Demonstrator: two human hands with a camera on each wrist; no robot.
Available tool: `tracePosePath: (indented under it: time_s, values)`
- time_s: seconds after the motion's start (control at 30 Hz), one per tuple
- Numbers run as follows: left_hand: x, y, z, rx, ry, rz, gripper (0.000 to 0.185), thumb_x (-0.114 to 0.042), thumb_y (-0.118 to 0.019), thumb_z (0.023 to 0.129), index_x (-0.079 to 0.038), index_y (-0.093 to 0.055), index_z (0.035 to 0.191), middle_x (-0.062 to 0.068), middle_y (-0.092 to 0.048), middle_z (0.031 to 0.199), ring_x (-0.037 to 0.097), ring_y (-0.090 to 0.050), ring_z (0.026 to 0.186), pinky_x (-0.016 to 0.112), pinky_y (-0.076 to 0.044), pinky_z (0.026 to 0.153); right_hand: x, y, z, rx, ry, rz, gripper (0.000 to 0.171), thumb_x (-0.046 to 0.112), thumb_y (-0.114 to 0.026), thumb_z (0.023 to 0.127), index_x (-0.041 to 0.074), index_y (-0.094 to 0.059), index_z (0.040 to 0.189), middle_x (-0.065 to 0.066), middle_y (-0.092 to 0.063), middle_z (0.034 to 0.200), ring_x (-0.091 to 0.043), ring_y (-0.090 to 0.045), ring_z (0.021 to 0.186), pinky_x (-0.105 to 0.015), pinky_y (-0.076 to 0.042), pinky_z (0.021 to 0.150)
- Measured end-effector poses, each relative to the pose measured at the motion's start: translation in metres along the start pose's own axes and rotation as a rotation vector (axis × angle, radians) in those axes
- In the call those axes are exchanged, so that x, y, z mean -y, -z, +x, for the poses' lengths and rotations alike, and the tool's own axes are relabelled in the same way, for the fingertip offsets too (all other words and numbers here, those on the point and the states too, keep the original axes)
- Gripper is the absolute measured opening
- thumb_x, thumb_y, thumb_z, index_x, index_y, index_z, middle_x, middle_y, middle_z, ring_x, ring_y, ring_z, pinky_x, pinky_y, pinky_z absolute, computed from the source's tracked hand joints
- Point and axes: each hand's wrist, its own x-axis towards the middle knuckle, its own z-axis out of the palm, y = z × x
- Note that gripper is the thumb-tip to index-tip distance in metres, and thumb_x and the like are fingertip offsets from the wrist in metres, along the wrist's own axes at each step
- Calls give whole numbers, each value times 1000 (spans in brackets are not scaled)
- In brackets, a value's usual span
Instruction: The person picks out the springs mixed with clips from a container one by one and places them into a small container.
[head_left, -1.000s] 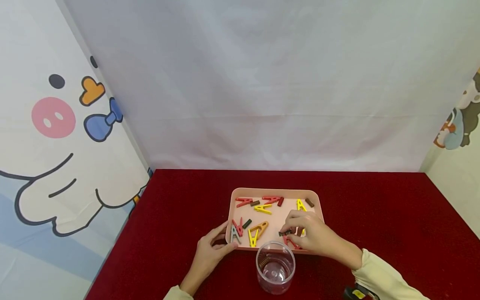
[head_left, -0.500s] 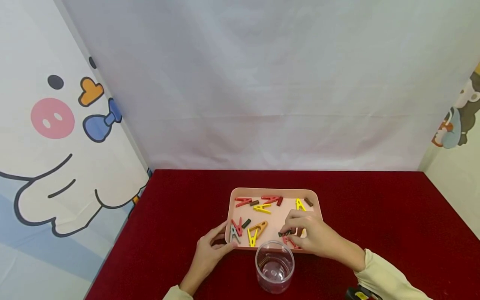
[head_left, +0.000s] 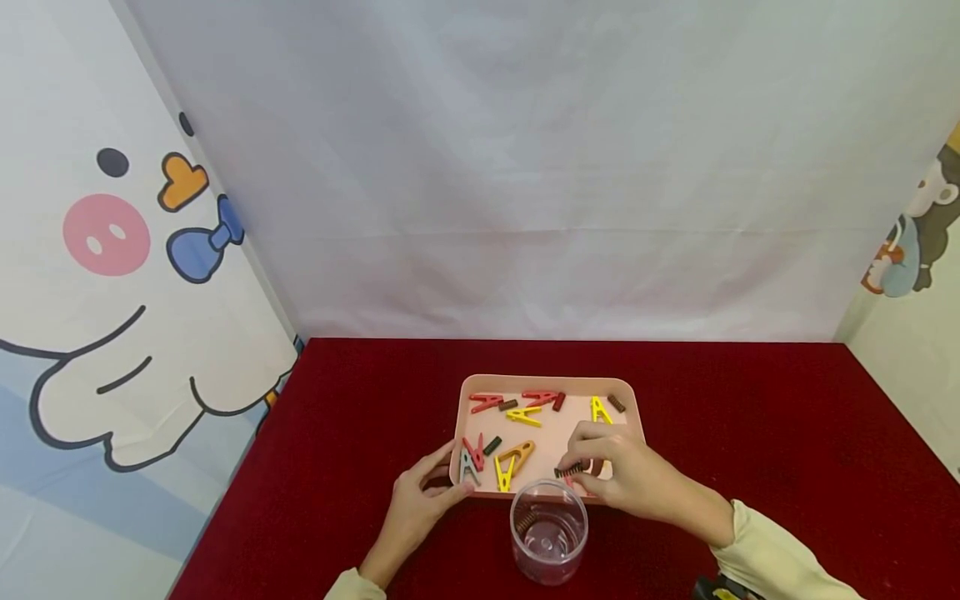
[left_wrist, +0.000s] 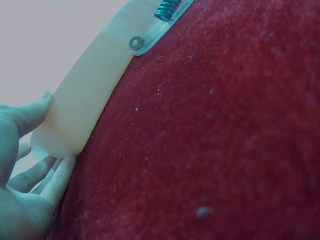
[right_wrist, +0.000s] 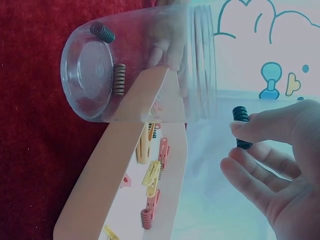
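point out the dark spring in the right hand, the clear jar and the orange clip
Dark spring (right_wrist: pixel 240 113): right wrist view, on its upper coils.
Clear jar (head_left: pixel 551 544): head view, on its bare floor, seen through the mouth.
Orange clip (head_left: pixel 527 449): head view, on its rounded end.

Tray (head_left: pixel 547 437): pink moulded plastic, smooth, mostly matt. Jar (head_left: pixel 550 546) off its near edge: clear plastic by the look, glossy, ribbed near the mouth. Held spring (right_wrist: pixel 240 114): dark coiled metal, slight sheen. Brown spring (right_wrist: pixel 119 79) in the jar: metal too, ridged. Grey clip (head_left: pixel 467 468) at the tray's near left corner, yellow clip (head_left: pixel 600 410) toward the far right: smooth plastic. Table covering (head_left: pixel 360 417): red cloth, matt, fuzzy, lint-specked. Backdrop (head_left: pixel 525 167) past the table's far edge: matt, lightly creased sheet, cloth or plastic unclear. Sleeve (head_left: pixel 772 546): cream cloth, matt.
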Motion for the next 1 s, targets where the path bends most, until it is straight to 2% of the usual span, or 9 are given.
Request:
tracePosePath:
  time_s: [0.27,0.63,1.0]
  values:
    - [0,0,0,-4,-9,-7,63,-6,-77,79,-2,-50,136,24,-55,123,37,-57,107,24,-53,76,2,-1,-1,-23,54,9,32,-14,-72,66,12,-72,86,5,-59,83,-8,-56,71,-14,-48,59]
    - [2,0,1,-9,-17,-18,63,-4,-77,78,-1,-51,135,24,-56,121,37,-57,106,23,-53,75,11,-2,2,-31,95,-9,30,-11,-72,67,14,-71,83,8,-60,84,-6,-55,70,-14,-46,56]
    - [2,0,1,-11,-28,-9,64,-5,-77,78,-2,-51,135,24,-56,121,37,-57,106,23,-53,76,18,0,2,0,78,-23,30,-9,-73,67,16,-72,83,8,-59,84,-7,-55,70,-14,-46,58]
